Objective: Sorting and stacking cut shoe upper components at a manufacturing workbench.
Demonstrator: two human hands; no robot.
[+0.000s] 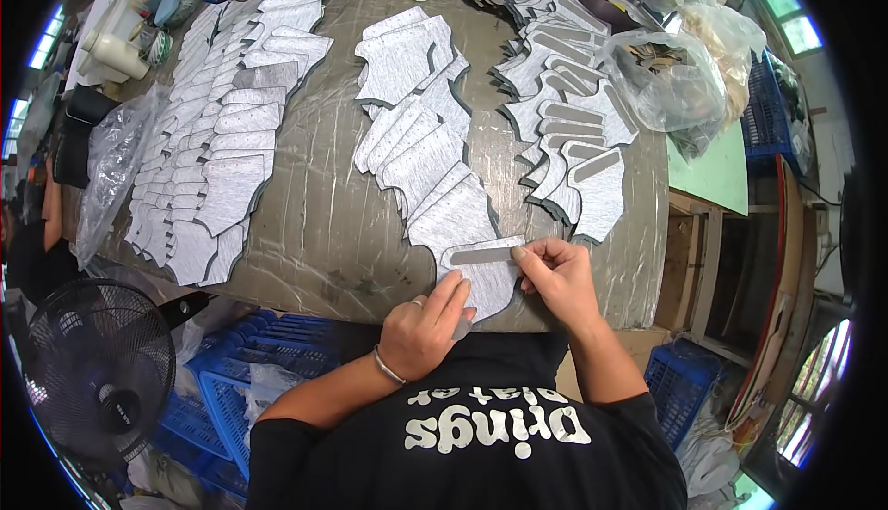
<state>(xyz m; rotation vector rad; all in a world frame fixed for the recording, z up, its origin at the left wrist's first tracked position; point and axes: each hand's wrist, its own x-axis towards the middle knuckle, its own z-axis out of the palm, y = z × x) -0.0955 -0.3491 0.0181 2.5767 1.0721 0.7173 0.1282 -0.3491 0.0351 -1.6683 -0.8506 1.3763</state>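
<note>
In front of me at the table's near edge lies a light grey, curved fabric piece (481, 295), the nearest of a middle row of overlapping pieces (407, 131). A narrow dark grey strip (486, 256) lies along its upper edge. My right hand (560, 279) pinches the strip's right end between thumb and fingers. My left hand (421, 332) rests with its fingertips on the fabric piece's left side. Between its thumb and fingers shows a small rounded grey piece (464, 324), apparently the end of another strip; most of it is hidden.
Overlapping fabric pieces (222, 131) cover the table's left; pieces bearing dark strips (564, 112) lie right. Clear plastic bags (671, 85) sit at the right edge. A black fan (102, 371) and blue crates (264, 353) stand lower left. Another person's arm (52, 205) shows far left.
</note>
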